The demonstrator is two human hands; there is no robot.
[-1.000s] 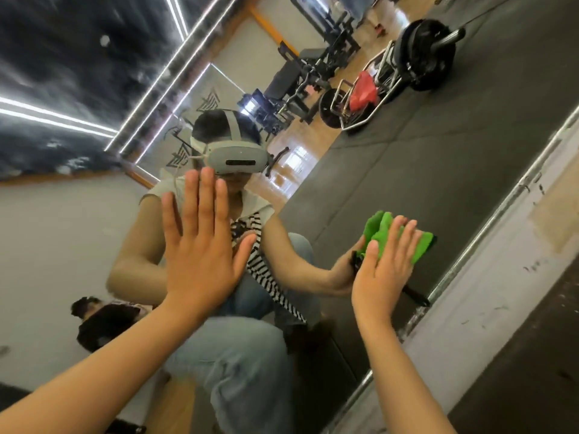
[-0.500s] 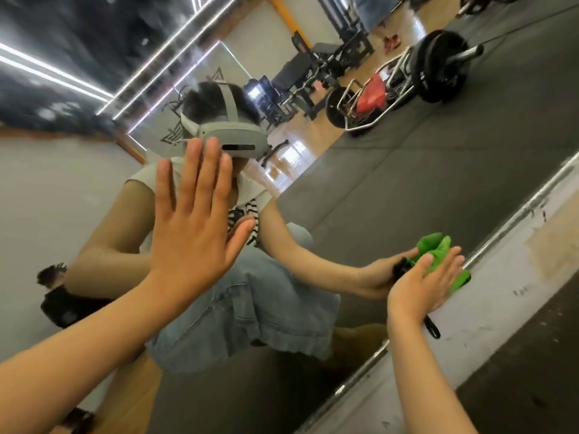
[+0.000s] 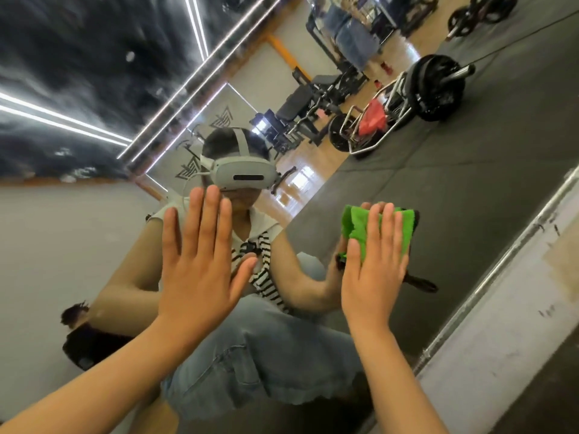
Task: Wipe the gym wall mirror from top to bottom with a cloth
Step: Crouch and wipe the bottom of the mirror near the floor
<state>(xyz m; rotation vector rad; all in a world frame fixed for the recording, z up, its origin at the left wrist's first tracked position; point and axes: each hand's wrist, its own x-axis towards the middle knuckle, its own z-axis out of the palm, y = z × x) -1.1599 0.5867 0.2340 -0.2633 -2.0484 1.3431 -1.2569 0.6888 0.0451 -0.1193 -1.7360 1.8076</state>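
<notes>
The wall mirror (image 3: 470, 195) fills most of the view, tilted, and reflects a crouching person and the gym behind. My left hand (image 3: 200, 261) lies flat against the glass with its fingers straight and spread. My right hand (image 3: 372, 264) presses a bright green cloth (image 3: 360, 223) flat on the mirror, fingers straight over it. The cloth sits low on the glass, some way in from the metal bottom edge (image 3: 501, 270).
Below the mirror's metal edge runs a scuffed white wall strip (image 3: 517, 339), then dark floor (image 3: 551, 411). Reflected in the glass are a loaded barbell (image 3: 438, 86), a rack with a red bag (image 3: 371, 117) and benches.
My right hand slid the cloth down to the mirror's bottom edge, then back up and inward. My left hand stayed flat on the glass. The camera view shifted.
</notes>
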